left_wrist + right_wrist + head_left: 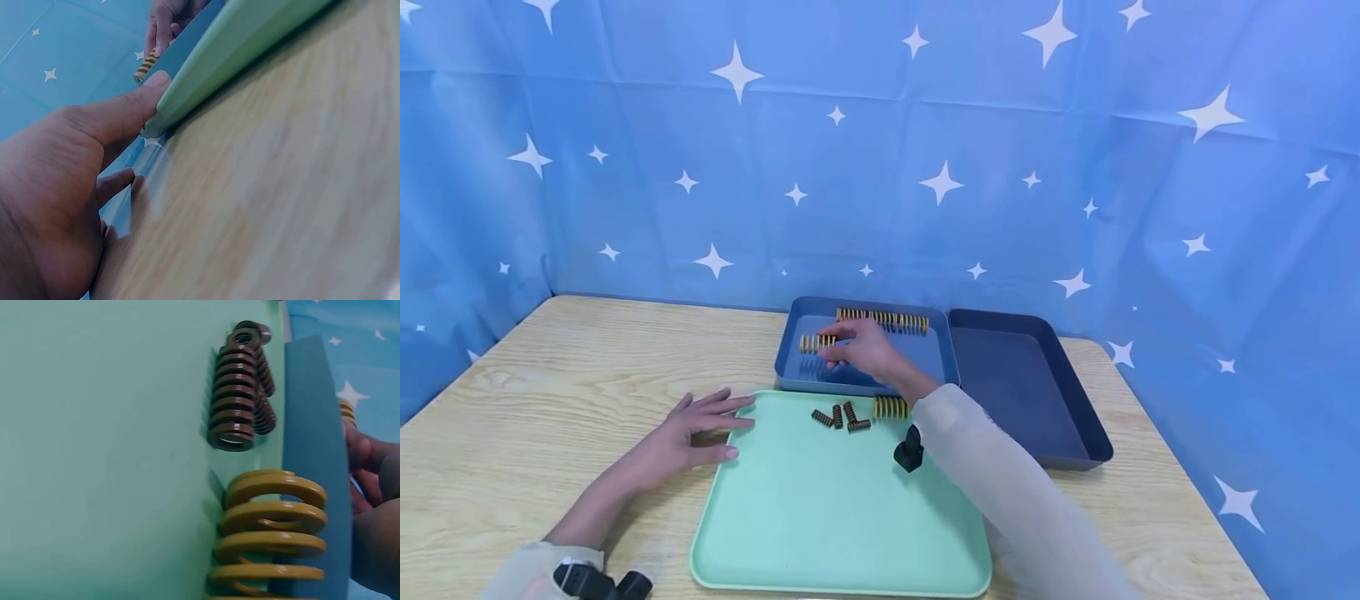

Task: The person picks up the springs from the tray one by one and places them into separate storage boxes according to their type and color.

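Note:
My right hand [867, 348] reaches over the blue tray [927, 362] and pinches a yellow coil spring [809, 343] by its right end, thumb and fingers curled on it. The held spring lies sideways above the tray floor. Behind it, a row of yellow springs [883, 320] lines the back wall of that tray. My left hand [688, 433] spreads over the left rim of the green tray [842, 517], fingers extended. In the left wrist view its thumb [147, 94] rests along the tray's edge. Another large yellow spring [272, 515] lies on the green tray near its back edge.
Several small brown springs [838, 417] lie in a cluster near the green tray's back edge, left of the large yellow one. A dark tray [1015, 383] stands right of the blue tray. A star-patterned blue curtain [880, 150] hangs behind the wooden table [587, 375].

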`<state>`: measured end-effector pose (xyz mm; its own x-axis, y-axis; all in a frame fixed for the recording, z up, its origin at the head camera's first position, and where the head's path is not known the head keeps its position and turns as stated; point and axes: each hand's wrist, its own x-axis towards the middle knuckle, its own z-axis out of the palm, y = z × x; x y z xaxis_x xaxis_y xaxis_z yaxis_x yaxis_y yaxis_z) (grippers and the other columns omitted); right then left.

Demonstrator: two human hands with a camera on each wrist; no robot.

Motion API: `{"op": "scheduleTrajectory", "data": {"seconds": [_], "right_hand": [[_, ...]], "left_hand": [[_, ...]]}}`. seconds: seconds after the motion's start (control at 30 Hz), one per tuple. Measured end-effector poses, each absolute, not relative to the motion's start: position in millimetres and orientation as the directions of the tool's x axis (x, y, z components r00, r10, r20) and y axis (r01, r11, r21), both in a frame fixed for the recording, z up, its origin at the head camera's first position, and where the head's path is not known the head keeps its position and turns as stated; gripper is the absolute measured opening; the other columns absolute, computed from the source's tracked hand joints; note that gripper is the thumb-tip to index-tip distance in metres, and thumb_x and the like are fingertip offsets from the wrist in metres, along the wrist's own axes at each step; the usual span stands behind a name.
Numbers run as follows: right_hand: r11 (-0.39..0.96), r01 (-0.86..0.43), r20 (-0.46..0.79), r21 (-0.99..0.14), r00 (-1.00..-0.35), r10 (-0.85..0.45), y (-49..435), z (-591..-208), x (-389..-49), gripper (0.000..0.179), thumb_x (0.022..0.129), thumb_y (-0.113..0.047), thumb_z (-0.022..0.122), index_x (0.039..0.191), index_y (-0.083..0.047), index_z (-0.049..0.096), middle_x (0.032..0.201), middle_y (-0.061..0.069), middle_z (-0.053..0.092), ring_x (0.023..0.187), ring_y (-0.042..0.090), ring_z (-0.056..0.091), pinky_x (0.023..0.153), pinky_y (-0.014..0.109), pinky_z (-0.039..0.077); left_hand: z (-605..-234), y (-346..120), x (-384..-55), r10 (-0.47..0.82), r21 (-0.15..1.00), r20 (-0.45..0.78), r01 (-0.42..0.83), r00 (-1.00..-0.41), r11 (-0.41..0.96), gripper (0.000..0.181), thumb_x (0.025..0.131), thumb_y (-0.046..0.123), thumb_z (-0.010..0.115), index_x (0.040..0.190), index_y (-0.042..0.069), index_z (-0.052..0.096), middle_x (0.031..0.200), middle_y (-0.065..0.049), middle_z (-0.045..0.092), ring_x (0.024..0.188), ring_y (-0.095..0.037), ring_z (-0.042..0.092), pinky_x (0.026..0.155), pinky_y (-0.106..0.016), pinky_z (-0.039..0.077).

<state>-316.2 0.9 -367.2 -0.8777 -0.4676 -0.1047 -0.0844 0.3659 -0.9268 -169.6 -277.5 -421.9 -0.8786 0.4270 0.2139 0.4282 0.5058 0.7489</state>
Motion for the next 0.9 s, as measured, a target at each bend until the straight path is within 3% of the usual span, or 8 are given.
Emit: {"op": "scheduleTrajectory", "data": {"seconds": [0.33, 0.9], "right_hand": [[0.367, -0.047, -0.122, -0.929, -0.897, -0.424, -11, -378, -327, 0.032, 0.087, -0.009, 0.071, 0.118, -0.013, 0.068, 0.109, 0.003, 0.065, 0.076, 0.021, 0.068, 0.067, 0.032, 0.056], [0.426, -0.043, -0.113, -0.904, -0.936, -0.334, -31, -388, -333, 0.031, 0.085, -0.006, 0.072, 0.115, -0.013, 0.069, 0.115, 0.006, 0.063, 0.071, 0.018, 0.068, 0.062, 0.029, 0.055]], "left_hand": [[-422, -277, -170, 0.421, 0.750, 0.207, 0.420, -0.883, 0.512, 0.042, 0.084, 0.028, 0.074, 0.122, 0.013, 0.067, 0.144, -0.009, 0.046, 0.139, -0.045, 0.019, 0.104, -0.068, -0.009], [-422, -276, -170, 0.409, 0.747, 0.191, 0.403, -0.892, 0.530, 0.040, 0.084, 0.030, 0.073, 0.122, 0.017, 0.068, 0.144, -0.004, 0.046, 0.140, -0.043, 0.019, 0.106, -0.066, -0.008]]}}
